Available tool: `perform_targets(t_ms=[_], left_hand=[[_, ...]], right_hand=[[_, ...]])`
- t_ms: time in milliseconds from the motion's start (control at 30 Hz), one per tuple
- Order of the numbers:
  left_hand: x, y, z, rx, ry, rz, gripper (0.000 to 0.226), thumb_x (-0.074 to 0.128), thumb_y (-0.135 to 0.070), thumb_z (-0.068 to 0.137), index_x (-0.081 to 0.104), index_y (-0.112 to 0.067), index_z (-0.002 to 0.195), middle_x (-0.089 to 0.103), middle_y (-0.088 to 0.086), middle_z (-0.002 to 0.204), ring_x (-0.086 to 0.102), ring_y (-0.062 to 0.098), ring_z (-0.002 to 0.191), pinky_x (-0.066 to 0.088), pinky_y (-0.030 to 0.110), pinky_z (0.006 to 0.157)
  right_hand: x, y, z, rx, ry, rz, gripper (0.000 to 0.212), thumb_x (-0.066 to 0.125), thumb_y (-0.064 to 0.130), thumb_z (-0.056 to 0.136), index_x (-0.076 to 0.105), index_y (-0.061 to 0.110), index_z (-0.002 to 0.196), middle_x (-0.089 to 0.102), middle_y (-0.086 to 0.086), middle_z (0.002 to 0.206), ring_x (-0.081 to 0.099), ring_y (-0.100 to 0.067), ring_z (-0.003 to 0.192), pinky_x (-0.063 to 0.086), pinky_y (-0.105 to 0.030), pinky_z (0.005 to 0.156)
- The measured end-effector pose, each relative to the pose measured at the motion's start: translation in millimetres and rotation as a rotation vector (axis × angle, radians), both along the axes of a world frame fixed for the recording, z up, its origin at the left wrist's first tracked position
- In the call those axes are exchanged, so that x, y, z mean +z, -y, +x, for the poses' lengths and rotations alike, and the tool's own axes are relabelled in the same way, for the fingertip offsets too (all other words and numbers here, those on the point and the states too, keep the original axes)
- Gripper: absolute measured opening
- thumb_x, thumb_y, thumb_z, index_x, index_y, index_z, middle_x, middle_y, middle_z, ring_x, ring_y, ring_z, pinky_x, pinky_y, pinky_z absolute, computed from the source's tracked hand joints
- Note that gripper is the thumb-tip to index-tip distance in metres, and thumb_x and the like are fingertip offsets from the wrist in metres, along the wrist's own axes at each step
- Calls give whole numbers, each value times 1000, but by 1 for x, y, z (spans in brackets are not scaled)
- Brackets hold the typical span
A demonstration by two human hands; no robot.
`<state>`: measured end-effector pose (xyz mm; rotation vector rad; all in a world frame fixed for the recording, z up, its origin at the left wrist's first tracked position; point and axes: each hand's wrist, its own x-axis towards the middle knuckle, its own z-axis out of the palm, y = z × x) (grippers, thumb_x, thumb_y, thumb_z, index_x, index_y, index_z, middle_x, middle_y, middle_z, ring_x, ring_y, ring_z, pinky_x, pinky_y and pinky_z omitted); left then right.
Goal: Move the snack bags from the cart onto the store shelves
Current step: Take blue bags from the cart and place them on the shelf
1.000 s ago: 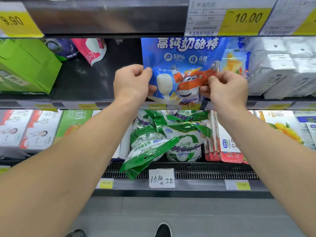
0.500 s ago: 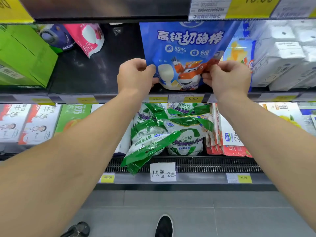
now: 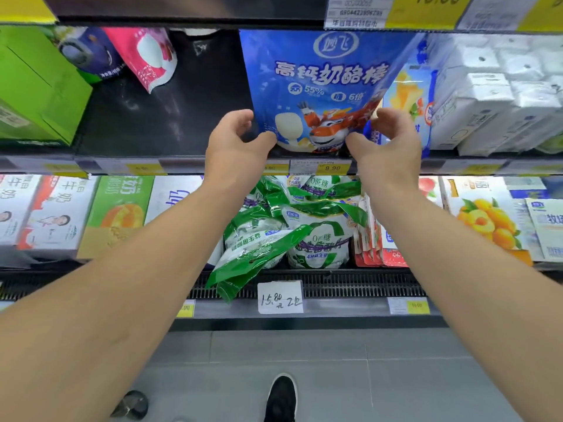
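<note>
Blue snack bag [image 3: 323,86] printed with white lettering and an orange-and-white cartoon plane. Left of it, pink-and-white pouch [image 3: 146,56] and bright green box [image 3: 36,86]. Below it, green-and-white bags [image 3: 292,229]. Yellow price tags [image 3: 332,168] beneath.

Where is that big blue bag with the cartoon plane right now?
The blue bag stands upright on the upper shelf, centre-right in the head view, between both hands, with white cartons to its right and a pink pouch further left.
</note>
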<state>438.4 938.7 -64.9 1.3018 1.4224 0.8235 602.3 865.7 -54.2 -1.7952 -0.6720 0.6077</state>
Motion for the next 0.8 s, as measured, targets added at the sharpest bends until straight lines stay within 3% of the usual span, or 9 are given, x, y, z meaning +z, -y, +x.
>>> perform_targets(t_ms=[100,200,267,333,467,567,800], left_hand=[[2,12,-10,14,-9,-2,48,67,-29,77,60,-23,124,63,-7,122,62,13,113,53,42,96],[6,32,-31,-27,-73,2,32,64,-29,81,67,-25,113,67,-11,111,65,15,104,53,43,95],[5,44,-52,-52,-134,-4,29,64,-28,85,68,-24,113,68,-10,112,65,14,100,52,41,96],[-2,57,-83,-53,-177,-32,26,65,-24,88,67,-21,114,67,-8,115,63,9,98,51,36,96],[-10,80,-158,-31,-227,-94,26,66,-25,88,66,-23,114,67,-10,110,61,-2,91,49,26,92],[-5,97,-224,-4,-283,-125,27,67,-29,88,67,-26,114,66,-13,106,62,1,96,45,21,91],[18,124,-371,153,-235,-78,25,66,-37,74,66,-32,98,70,-15,98,68,3,96,52,32,97]], right_hand=[[1,10,-10,11,-22,-55,34,73,19,82,55,26,111,57,25,92,52,25,71,43,-4,71],[-1,25,-32,103,16,-163,39,71,22,82,58,24,119,62,18,106,59,10,91,45,-16,86],[-4,33,-54,200,54,-218,38,70,22,83,58,24,119,62,14,113,60,-2,104,45,-21,93],[-10,41,-85,328,105,-263,38,69,22,83,60,24,120,62,13,115,58,-4,108,44,-22,97],[-16,53,-158,562,218,-300,41,69,20,83,62,19,123,65,8,119,58,-7,109,44,-22,97],[-15,58,-222,704,272,-297,38,69,19,81,63,20,119,67,6,118,60,-8,107,46,-25,97],[3,53,-359,938,420,-266,36,70,21,79,66,22,115,68,4,111,61,-15,103,47,-29,94]])
